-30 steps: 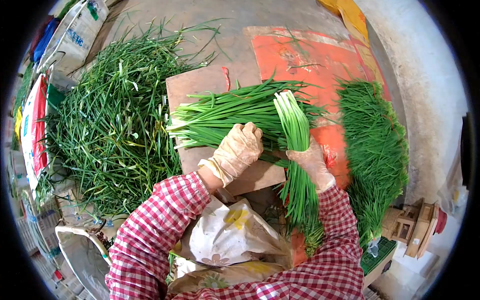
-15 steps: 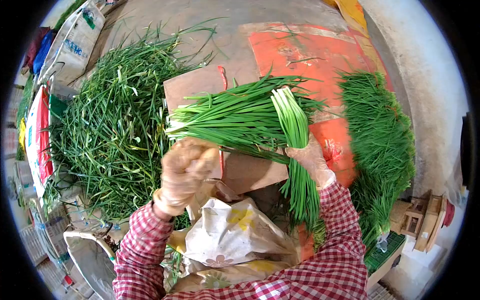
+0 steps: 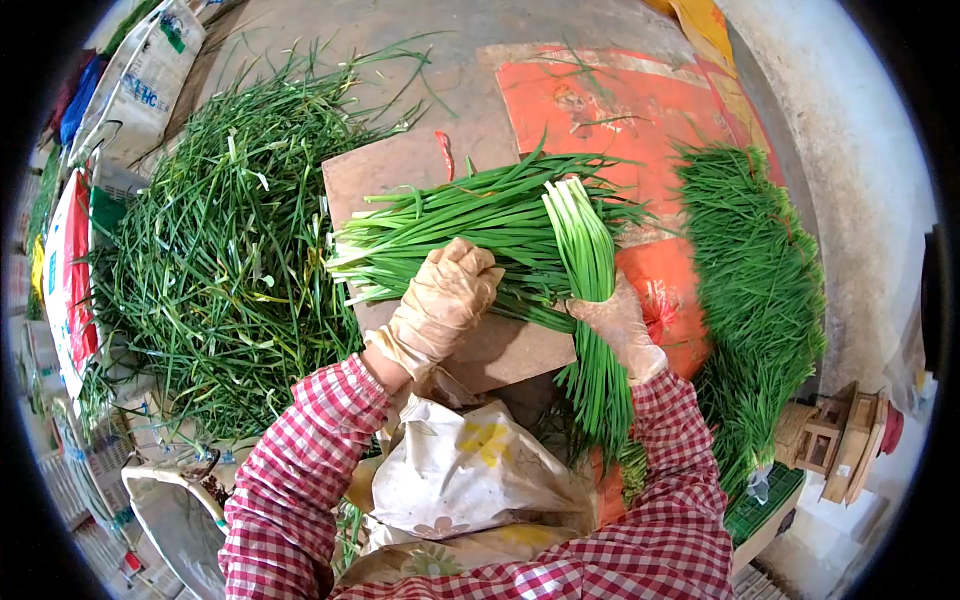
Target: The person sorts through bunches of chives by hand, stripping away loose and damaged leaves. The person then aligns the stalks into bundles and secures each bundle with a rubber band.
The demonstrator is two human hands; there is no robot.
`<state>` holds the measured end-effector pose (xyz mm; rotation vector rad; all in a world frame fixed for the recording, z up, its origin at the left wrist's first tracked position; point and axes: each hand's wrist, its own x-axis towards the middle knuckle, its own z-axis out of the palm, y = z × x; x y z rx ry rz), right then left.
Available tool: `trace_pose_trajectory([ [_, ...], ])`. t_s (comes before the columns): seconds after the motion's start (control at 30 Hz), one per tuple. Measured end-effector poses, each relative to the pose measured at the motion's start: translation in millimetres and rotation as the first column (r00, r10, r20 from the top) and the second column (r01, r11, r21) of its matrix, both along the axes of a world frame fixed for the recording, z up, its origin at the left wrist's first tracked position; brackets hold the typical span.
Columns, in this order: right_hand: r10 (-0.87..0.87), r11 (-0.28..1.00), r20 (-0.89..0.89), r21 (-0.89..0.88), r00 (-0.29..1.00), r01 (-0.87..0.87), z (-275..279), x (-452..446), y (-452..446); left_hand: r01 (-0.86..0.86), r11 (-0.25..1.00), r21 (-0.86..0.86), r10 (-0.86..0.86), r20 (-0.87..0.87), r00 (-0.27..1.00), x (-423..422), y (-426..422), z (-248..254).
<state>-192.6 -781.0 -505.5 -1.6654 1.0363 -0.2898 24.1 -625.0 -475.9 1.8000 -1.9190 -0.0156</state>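
Note:
In a thin cream glove, my right hand (image 3: 622,325) is wrapped round a bunch of garlic chives (image 3: 585,245). The pale cut ends point up and away from me, and the green leaves hang down toward my forearm. My left hand (image 3: 450,292), gloved too, is closed with its fingers curled, at the near edge of a loose pile of garlic chives (image 3: 430,225). Whatever that hand holds, if anything, is hidden. The pile lies sideways on a cardboard sheet (image 3: 375,180), white ends to the left.
A large tangled heap of green leaves (image 3: 230,250) lies to the left. On the right, neat chive bunches (image 3: 755,270) form a long row beside orange sheeting (image 3: 620,110). A wooden stool (image 3: 835,440) stands at lower right, a pale-rimmed container (image 3: 150,475) at lower left.
My left hand has moved right and slightly away from me, from the cardboard's left side to the near edge of the chive pile. My right hand stays on its bunch.

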Motion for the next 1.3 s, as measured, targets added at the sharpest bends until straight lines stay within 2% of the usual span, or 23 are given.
trace_pose_trajectory([
  [0.13, 0.023, 0.998, -0.056, -0.065, 0.998, -0.027, 5.6, 2.3, 0.6, -0.049, 0.998, -0.031, 0.040, -0.236, 0.971, 0.3, 0.8, -0.6],
  [0.17, 0.020, 0.998, -0.056, -0.065, 0.998, -0.024, 1.7, 0.6, -1.0, -0.072, 0.995, -0.063, 0.033, -0.479, 0.877, -0.8, 3.6, 2.2],
  [0.23, 0.028, 0.999, 0.011, 0.025, 1.000, -0.028, -8.6, -3.1, -4.1, -0.111, 0.993, -0.044, 0.019, -0.861, 0.509, -2.5, 10.6, 0.2],
  [0.27, 0.032, 0.999, 0.013, 0.026, 0.999, -0.032, -6.2, -1.6, -2.6, -0.115, 0.992, -0.044, 0.021, -0.860, 0.510, -0.9, 13.9, 0.2],
  [0.33, -0.010, 0.995, 0.098, 0.099, 0.995, 0.000, 4.5, 2.5, 1.8, -0.020, 0.989, 0.144, 0.138, -0.974, -0.180, 4.5, 18.2, 0.8],
  [0.47, 0.085, 0.995, 0.012, -0.059, 0.996, -0.084, 23.6, 11.1, 6.7, -0.033, 0.985, 0.169, 0.165, -0.982, -0.091, 7.0, 18.0, 0.3],
  [0.53, -0.159, 0.921, 0.333, 0.389, 0.929, 0.018, 28.1, 12.8, 11.2, 0.062, 0.941, 0.334, 0.339, -0.931, -0.134, 12.4, 27.6, 16.6],
  [0.57, 0.026, 0.995, 0.136, 0.091, 0.990, -0.039, 7.4, 2.1, 4.2, 0.103, 0.987, 0.127, 0.136, -0.987, -0.082, 16.4, 35.8, 24.0],
  [0.6, 0.036, 0.995, 0.144, 0.090, 0.989, -0.049, 7.7, 1.9, 3.9, 0.155, 0.985, -0.079, -0.074, -0.996, -0.039, 22.9, 43.1, 34.0],
  [0.63, 0.088, 0.996, 0.083, 0.024, 0.993, -0.090, 8.7, 2.4, 3.4, 0.119, 0.979, -0.166, -0.185, -0.968, 0.171, 32.1, 51.7, 50.3],
  [0.67, 0.133, 0.990, 0.016, -0.040, 0.991, -0.133, 10.7, 2.6, 3.5, -0.018, 0.998, 0.054, 0.056, -0.993, 0.101, 38.5, 72.6, 63.7],
  [0.73, -0.091, 0.952, 0.179, 0.303, 0.980, 0.033, 23.0, 3.5, 8.0, -0.504, 0.864, -0.018, 0.167, -0.933, 0.320, 74.2, 97.7, 53.1],
  [0.77, -0.028, 0.995, -0.021, 0.098, 0.999, 0.030, 32.1, 1.9, 11.6, -0.628, 0.775, -0.072, 0.157, -0.940, 0.302, 103.9, 115.8, 34.1],
  [0.8, -0.003, 0.994, -0.231, -0.104, 0.973, -0.021, 42.5, -0.2, 15.8, -0.780, 0.605, 0.159, 0.600, -0.734, 0.317, 120.1, 135.2, 41.1],
  [0.83, -0.041, 0.971, -0.369, -0.235, 0.928, -0.050, 55.9, -1.9, 19.5, -0.839, 0.484, 0.249, 0.875, -0.140, 0.464, 136.6, 149.5, 46.2],
  [0.87, -0.039, 0.971, -0.366, -0.235, 0.930, -0.052, 47.7, -12.2, 21.4, -0.797, 0.569, -0.203, 0.766, 0.482, 0.425, 147.8, 161.5, 27.2],
  [1.0, 0.084, 0.905, -0.068, -0.411, 0.994, -0.105, 52.6, -25.9, 32.7, -0.686, 0.721, -0.101, 0.653, -0.230, 0.721, 137.0, 102.6, 33.2],
  [1.07, 0.022, 0.997, 0.103, -0.075, 0.994, -0.015, 55.8, -20.7, 40.5, -0.519, 0.854, -0.039, 0.476, -0.343, 0.810, 117.8, 48.8, 42.8],
  [1.1, -0.052, 0.989, 0.189, 0.146, 0.981, 0.025, 49.9, -22.2, 43.1, -0.377, 0.926, -0.028, 0.344, -0.352, 0.870, 115.0, 23.4, 40.6],
  [1.13, -0.048, 0.990, 0.189, 0.138, 0.981, 0.022, 40.4, -27.4, 44.8, -0.228, 0.974, -0.019, 0.206, -0.361, 0.909, 113.3, 1.4, 34.6],
  [1.2, 0.051, 0.996, 0.146, 0.061, 0.988, -0.061, 26.9, -34.2, 46.0, -0.175, 0.982, 0.069, 0.182, -0.130, 0.975, 105.7, -28.6, 24.0],
  [1.27, -0.101, 0.942, 0.223, 0.335, 0.970, 0.021, 31.8, -32.7, 48.2, -0.138, 0.981, 0.137, 0.154, -0.113, 0.982, 103.8, -47.7, 19.7],
  [1.3, -0.055, 0.960, 0.185, 0.279, 0.981, 0.001, 26.2, -39.4, 48.4, -0.102, 0.972, 0.210, 0.125, -0.097, 0.987, 103.2, -54.0, 17.1],
])
